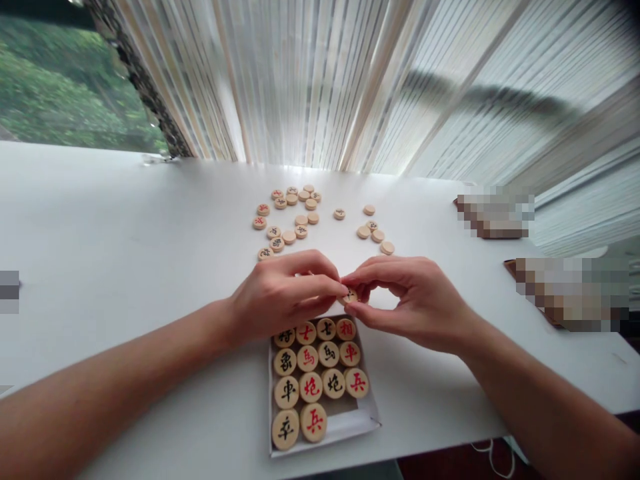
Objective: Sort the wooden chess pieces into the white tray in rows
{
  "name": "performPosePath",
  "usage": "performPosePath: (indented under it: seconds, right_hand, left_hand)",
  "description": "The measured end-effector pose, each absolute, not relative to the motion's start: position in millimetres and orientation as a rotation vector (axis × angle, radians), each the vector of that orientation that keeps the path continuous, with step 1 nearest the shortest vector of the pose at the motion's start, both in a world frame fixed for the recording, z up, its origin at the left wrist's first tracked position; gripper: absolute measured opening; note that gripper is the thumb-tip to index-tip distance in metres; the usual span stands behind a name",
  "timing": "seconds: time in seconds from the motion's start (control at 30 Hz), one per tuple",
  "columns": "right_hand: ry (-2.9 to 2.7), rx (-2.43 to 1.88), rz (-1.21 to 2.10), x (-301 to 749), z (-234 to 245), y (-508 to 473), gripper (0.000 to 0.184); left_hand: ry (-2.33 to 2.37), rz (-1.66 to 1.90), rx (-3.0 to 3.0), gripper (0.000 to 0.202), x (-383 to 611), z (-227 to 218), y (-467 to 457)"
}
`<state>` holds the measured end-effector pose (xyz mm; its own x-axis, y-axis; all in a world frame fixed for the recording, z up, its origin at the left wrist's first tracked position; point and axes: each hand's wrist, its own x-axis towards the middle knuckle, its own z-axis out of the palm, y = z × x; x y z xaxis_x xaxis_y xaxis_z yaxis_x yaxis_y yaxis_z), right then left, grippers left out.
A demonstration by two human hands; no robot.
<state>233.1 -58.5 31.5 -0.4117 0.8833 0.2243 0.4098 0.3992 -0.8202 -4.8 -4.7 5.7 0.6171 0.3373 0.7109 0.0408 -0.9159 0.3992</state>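
As piece (pixel 351 297) is small, it is clamped in fingertip grip of left hand (pixel 283 290) and right hand (pixel 417 297); box (pixel 346 425) is set near front edge of bench (pixel 210 413), presumably for reach.

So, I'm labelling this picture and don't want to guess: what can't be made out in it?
In the head view:
Held piece: its full marking, partly covered by fingers of the left hand and right hand.
Box: its far left corner, hidden behind the left hand.
Far loose pieces: several markings, too small to read.
Nearer brown-edged thing at right: its face, pixelated.
Gray thing at left: pixelated, cut off by the edge.
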Motion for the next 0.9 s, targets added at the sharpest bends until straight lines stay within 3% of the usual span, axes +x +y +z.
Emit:
performPosePath:
  seconds: [0.27, 0.57, 0.9]
  right_hand:
    - [-2.057, -1.09, 0.928, 238.1, 37.4, -59.9, 0.017]
    - [-2.425, -0.73, 1.096, 227.1, 52.2, -84.2, 0.013]
    - [-2.602, -0.655, 1.145, 219.2, 45.6, -88.6, 0.008]
  left_hand:
    - [0.472, 1.26, 2.209, 0.025, -3.9, 11.8, 2.1]
    - [0.664, 1.299, 2.005, 0.021, -8.0, -0.6, 15.6]
    - [0.658, 1.303, 2.038, 0.023, -7.6, -1.1, 17.0]
